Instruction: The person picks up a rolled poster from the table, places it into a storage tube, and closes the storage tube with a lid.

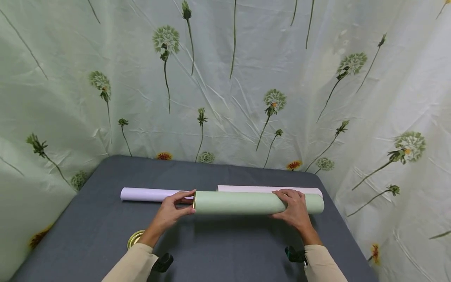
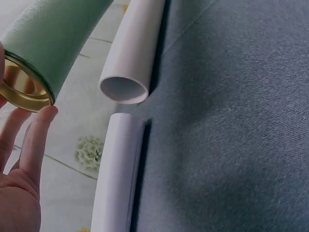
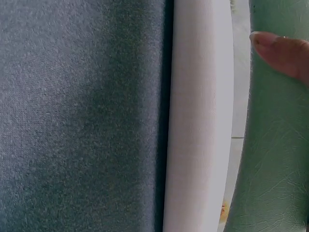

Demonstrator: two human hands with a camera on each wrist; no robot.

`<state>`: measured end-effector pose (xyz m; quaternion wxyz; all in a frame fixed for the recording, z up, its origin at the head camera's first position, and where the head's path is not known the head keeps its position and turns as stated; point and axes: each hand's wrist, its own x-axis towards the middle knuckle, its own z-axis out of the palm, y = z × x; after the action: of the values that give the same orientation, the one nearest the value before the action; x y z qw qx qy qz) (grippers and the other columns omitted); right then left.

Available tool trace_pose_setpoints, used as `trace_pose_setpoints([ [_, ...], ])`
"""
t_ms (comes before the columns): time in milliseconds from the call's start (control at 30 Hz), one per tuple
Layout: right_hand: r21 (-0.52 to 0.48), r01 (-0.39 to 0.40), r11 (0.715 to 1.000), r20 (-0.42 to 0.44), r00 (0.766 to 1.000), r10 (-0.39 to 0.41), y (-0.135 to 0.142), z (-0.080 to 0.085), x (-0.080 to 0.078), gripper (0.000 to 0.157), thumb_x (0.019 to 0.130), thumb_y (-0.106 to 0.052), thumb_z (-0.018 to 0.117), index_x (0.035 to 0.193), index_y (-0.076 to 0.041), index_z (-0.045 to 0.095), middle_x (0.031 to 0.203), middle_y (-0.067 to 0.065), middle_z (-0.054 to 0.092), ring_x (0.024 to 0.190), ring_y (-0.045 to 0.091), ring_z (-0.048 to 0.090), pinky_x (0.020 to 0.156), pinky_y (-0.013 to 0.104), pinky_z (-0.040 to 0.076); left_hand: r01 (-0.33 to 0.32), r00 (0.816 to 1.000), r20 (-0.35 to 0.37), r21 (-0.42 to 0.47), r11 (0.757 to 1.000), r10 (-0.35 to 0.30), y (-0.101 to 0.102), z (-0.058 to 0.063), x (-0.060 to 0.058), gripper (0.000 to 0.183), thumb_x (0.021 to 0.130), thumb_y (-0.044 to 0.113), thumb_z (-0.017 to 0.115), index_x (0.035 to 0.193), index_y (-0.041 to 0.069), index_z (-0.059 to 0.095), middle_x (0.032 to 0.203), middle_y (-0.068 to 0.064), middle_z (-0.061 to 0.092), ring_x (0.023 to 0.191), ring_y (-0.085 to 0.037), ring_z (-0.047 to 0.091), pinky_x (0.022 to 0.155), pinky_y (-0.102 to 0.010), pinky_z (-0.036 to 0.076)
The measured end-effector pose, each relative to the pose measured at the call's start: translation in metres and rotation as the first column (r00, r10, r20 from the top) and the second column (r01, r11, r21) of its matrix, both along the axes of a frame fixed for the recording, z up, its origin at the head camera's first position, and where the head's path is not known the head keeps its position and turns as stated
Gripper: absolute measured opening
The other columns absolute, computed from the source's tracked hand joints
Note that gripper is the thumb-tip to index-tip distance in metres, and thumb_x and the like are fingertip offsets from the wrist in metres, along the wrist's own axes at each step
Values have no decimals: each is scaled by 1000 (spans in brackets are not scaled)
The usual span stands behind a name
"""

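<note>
A long pale green tube (image 1: 232,203) with a gold metal end is held level above the table by both hands. My left hand (image 1: 170,209) pinches its left end at the gold rim (image 2: 29,99), thumb and fingertips on the edge. The gold end looks recessed in the left wrist view. Farther right along the tube, my right hand (image 1: 293,207) grips it round the body, and its thumb (image 3: 277,53) lies along the green surface. Just behind lies a pale pink roll (image 1: 253,188), hollow at its end. A lavender roll (image 1: 146,194) rests to the left, partly behind my left hand.
A round gold lid (image 1: 133,238) lies on the table beside my left forearm, partly covered by it. Dark grey cloth covers the table (image 1: 225,250). A pale curtain (image 1: 225,90) with dandelion prints hangs behind and along both sides.
</note>
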<state>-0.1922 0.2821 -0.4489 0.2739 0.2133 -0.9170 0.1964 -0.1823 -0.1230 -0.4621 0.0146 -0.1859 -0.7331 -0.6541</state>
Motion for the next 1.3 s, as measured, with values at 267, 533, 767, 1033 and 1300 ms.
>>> trace_pose_setpoints([
  [267, 9, -12, 1000, -8, 1000, 13, -1, -1, 1, 75, 38, -19, 98, 107, -4, 73, 101, 14, 66, 97, 36, 57, 86, 58, 30, 39, 999, -32, 0, 999, -39, -2, -5, 1, 63, 77, 1, 78, 133, -10, 51, 122, -26, 55, 109, -24, 62, 83, -33, 54],
  [533, 15, -30, 999, -18, 999, 30, 1, -6, 0, 77, 38, -22, 98, 109, -5, 72, 103, 16, 65, 97, 36, 58, 87, 57, 33, 132, 991, -37, 38, 991, -130, -10, -3, 2, 66, 78, -1, 76, 137, -10, 46, 125, -26, 49, 111, -19, 59, 89, -41, 50],
  [767, 21, -45, 999, -63, 997, 47, -2, -3, -1, 75, 37, -19, 98, 106, -4, 73, 99, 14, 66, 92, 33, 58, 82, 54, 39, 106, 988, -120, 28, 994, -102, -5, -3, -1, 65, 77, -5, 75, 135, -13, 46, 120, -30, 51, 108, -18, 60, 86, -41, 51],
  [1033, 16, -52, 999, -88, 995, 54, 0, -5, 1, 74, 34, -16, 98, 103, -2, 73, 96, 14, 66, 90, 33, 58, 78, 53, 40, 113, 987, -120, 39, 993, -107, -2, -4, -1, 67, 77, -4, 74, 135, -16, 43, 117, -28, 50, 106, -1, 59, 82, -26, 53],
  [1300, -16, -65, 998, -102, 993, 63, 2, -7, 1, 76, 32, -18, 98, 102, -3, 74, 96, 14, 65, 90, 33, 58, 76, 51, 39, 101, 982, -155, -47, 994, -108, -1, 2, -1, 66, 81, 2, 73, 139, -9, 44, 115, -22, 52, 112, -38, 57, 83, -27, 53],
])
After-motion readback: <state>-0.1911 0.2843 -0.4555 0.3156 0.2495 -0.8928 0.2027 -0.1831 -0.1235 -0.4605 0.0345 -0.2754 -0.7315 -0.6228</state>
